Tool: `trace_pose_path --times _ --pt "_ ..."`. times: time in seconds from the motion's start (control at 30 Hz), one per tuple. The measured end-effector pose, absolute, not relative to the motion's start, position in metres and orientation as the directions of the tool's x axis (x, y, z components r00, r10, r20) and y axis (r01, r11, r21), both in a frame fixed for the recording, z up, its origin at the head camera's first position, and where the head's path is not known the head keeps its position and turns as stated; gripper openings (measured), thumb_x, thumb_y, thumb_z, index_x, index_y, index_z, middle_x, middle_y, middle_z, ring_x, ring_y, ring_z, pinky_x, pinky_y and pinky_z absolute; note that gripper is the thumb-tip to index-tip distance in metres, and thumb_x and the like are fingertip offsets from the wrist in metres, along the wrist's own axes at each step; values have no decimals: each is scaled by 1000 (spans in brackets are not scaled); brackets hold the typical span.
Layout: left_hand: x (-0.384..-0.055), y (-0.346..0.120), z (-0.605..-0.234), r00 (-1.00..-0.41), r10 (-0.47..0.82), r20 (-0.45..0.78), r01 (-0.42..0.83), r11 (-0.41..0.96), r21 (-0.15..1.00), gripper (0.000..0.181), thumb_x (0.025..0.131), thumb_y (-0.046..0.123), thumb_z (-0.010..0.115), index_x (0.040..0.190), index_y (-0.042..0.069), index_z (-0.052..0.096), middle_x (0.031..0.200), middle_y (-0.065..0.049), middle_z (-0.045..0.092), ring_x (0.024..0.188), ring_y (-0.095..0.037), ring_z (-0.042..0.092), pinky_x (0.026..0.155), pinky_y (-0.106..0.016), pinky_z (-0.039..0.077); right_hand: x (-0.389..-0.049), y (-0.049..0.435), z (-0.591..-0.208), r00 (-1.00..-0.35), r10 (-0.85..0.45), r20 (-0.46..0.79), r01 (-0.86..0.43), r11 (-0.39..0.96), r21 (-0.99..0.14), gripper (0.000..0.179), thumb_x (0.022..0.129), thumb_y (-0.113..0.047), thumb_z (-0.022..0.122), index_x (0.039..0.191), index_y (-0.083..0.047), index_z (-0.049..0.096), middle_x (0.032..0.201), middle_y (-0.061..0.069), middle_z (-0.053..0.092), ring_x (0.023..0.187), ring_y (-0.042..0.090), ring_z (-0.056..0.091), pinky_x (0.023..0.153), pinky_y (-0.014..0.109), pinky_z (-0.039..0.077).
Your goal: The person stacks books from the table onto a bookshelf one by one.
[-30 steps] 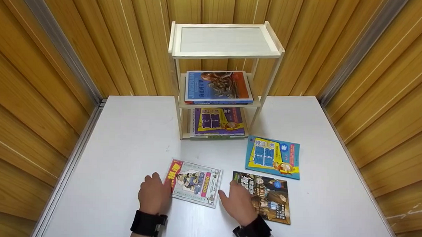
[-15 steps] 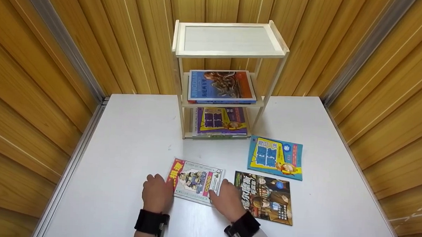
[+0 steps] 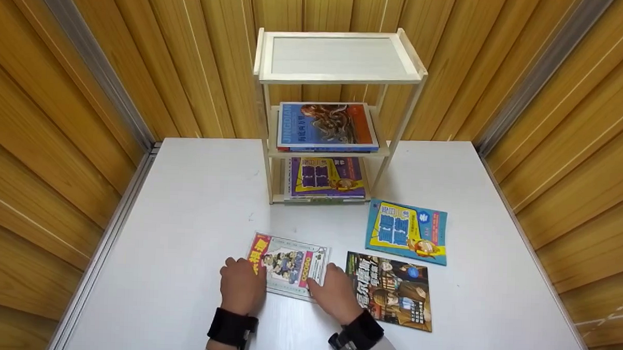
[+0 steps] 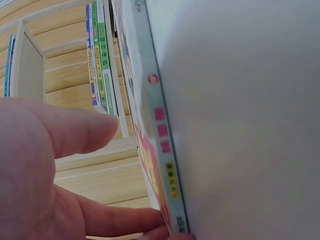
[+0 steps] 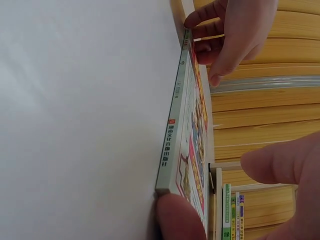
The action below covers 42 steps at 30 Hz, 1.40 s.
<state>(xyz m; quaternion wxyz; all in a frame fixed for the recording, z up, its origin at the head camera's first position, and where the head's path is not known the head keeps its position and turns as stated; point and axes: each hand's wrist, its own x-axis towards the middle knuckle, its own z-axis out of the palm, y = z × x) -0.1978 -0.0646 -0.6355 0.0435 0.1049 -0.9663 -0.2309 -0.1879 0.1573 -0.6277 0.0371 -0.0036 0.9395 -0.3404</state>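
1. At lower centre in the head view, I see a thin, rectangular, glossy-covered pale book (image 3: 285,270) on the smooth white table (image 3: 186,212).
2. The left hand (image 3: 243,286) touches its left end; I see the thumb spread from the fingers, off the cover.
3. The right hand (image 3: 337,295) touches the right end, thumb likewise spread.
4. A narrow white strip parts its right edge from the dark book (image 3: 398,300), lower right.
5. Leftward, I see tabletop reaching the metal rail (image 3: 111,230).
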Motion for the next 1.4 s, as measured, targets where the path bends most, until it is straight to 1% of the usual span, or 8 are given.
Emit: trace_pose_path --times 0.17,0.33,0.57,0.8,1.0,1.1,1.23,1.4 --pt "-200 -61 -634 -971 -238 3 -211 863 458 54 94 35 77 101 -18 69 90 -24 58 85 -38 60 61 -44 52 -188 158 -628 -996 -31 -88 33 764 -644 64 94 -36 75 123 19 61 107 28 71 95 41 71 85 54 57" --pt "-203 -59 -632 -964 -260 -45 -250 846 470 55 94 36 77 102 -18 70 90 -25 60 86 -38 62 61 -45 54 -190 162 -629 -990 -39 -135 62 743 -666 65 95 -40 74 124 17 61 105 22 68 92 32 66 80 49 56" --pt "-203 -66 -632 -955 -281 -93 -290 827 482 53 95 35 75 103 -17 66 91 -25 60 85 -38 64 63 -47 55 -188 165 -629 -985 -35 -172 101 685 -721 49 96 -38 74 113 6 63 93 11 63 81 22 59 70 37 49" --pt "-196 -70 -629 -951 -295 -93 -302 821 485 52 97 35 73 95 -16 67 86 -24 62 78 -39 66 59 -48 54 -186 170 -624 -976 -33 -216 164 546 -822 51 98 -33 72 125 7 59 91 11 71 63 17 62 61 34 54" --pt "-195 -74 -627 -951 -301 -69 -294 811 506 52 99 37 69 90 -14 67 80 -24 65 72 -40 68 58 -52 55 -187 171 -623 -976 -4 -218 184 523 -832 50 97 -32 73 125 8 61 90 10 71 63 16 61 64 34 52" --pt "-197 -76 -627 -950 -302 -79 -297 801 520 48 102 35 65 91 -12 65 78 -23 67 70 -39 70 57 -52 55 -186 170 -625 -982 20 -190 169 555 -814 46 97 -30 73 124 6 61 81 5 67 60 15 58 61 32 49" --pt "-200 -79 -626 -949 -304 -82 -299 787 540 42 105 32 60 93 -8 63 76 -21 67 69 -36 70 57 -49 54 -187 169 -628 -995 53 -90 103 615 -782 37 99 -26 70 120 3 60 71 0 57 57 13 50 55 29 42" --pt "-201 -78 -623 -948 -301 -102 -304 766 566 39 106 29 60 95 -8 64 72 -15 63 65 -29 66 54 -43 51 -190 169 -629 -996 82 28 35 673 -739 31 101 -19 68 119 4 58 65 -4 45 54 11 40 52 27 33"
